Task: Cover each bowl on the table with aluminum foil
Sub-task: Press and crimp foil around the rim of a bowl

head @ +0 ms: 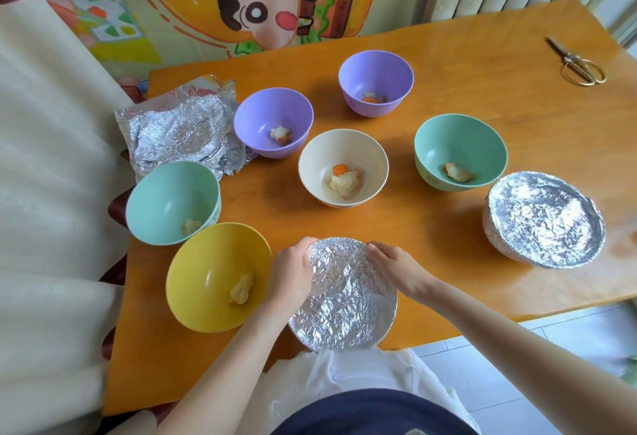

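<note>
Both hands clasp the crinkled silver foil-covered bowl (344, 300) at the near edge of the orange wooden table (448, 238): left hand (289, 272) and right hand (393, 265) curl fingers over its far rim. Just left sits an uncovered round yellow bowl (200, 262); another foil-wrapped bowl (544, 221) stands at the right.

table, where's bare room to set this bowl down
Widest bare patch: far right, between the scissors, the right green bowl and the finished covered bowl. A smaller one: between the cream bowl, that covered bowl and the held bowl. Left side is crowded: foil sheets, bowls packed close.
</note>
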`<state>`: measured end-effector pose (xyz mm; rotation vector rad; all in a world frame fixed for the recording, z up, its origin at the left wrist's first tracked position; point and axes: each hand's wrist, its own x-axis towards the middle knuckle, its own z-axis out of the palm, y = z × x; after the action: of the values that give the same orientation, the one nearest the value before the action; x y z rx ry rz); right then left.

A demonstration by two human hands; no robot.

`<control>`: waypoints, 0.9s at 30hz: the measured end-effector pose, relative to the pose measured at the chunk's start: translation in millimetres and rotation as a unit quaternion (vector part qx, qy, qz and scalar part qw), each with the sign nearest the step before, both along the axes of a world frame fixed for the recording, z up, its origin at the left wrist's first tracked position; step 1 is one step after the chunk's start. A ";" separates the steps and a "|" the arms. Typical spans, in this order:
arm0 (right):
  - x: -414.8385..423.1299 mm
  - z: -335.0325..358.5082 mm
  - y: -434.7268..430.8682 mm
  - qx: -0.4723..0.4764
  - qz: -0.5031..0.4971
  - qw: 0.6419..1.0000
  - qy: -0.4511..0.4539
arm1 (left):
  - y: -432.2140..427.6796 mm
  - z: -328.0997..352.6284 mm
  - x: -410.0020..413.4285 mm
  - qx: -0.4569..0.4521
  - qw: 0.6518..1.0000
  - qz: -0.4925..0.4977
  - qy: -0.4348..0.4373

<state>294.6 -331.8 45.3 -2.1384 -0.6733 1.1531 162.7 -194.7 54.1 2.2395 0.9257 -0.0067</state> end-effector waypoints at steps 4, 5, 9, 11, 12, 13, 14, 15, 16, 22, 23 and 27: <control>-3.0 -2.8 -6.8 0.004 -0.019 1.000 -0.001 | 1.8 -1.3 -1.0 -0.022 0.998 0.033 -0.046; -5.0 -4.8 -9.1 0.005 -0.021 1.000 -0.003 | 0.8 -2.0 -1.9 -0.025 0.998 0.038 -0.049; -12.8 -9.6 -12.2 0.002 -0.021 0.999 -0.030 | 3.9 -11.2 -1.1 -0.006 0.999 0.049 -0.002; -12.3 -9.7 -9.5 0.002 -0.021 0.998 -0.052 | 4.6 -11.5 1.5 0.001 0.999 0.054 0.004; -11.0 -8.9 -7.9 0.002 -0.025 0.998 -0.061 | 4.7 -11.6 2.9 0.002 0.998 0.059 -0.001; -9.0 -7.4 -6.2 0.002 -0.032 0.997 -0.071 | 4.6 -12.9 4.7 0.005 0.998 0.066 -0.008; -6.5 -6.1 -4.6 0.003 -0.042 0.996 -0.081 | 3.7 -13.9 6.7 0.009 0.997 0.075 -0.013; -3.6 -4.3 -3.4 0.002 -0.054 0.994 -0.091 | 2.4 -15.2 9.3 0.010 0.996 0.085 -0.018; -0.2 -3.4 -2.4 0.000 -0.066 0.993 -0.101 | 1.1 -15.9 12.6 0.008 0.995 0.097 -0.022; 9.3 -8.2 -3.8 -0.002 -0.140 0.983 -0.121 | -3.3 -16.4 29.1 -0.035 0.983 0.172 -0.049; 8.9 -8.8 -4.0 0.000 -0.150 0.981 -0.124 | -3.7 -16.8 30.9 -0.038 0.982 0.178 -0.050; 6.9 -13.0 -4.8 0.010 -0.178 0.975 -0.131 | -5.0 -15.0 34.9 -0.041 0.979 0.190 -0.052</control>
<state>301.5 -336.6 32.3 -2.2979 -0.3846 0.6802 197.6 -199.8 39.2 1.9367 1.2571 0.2397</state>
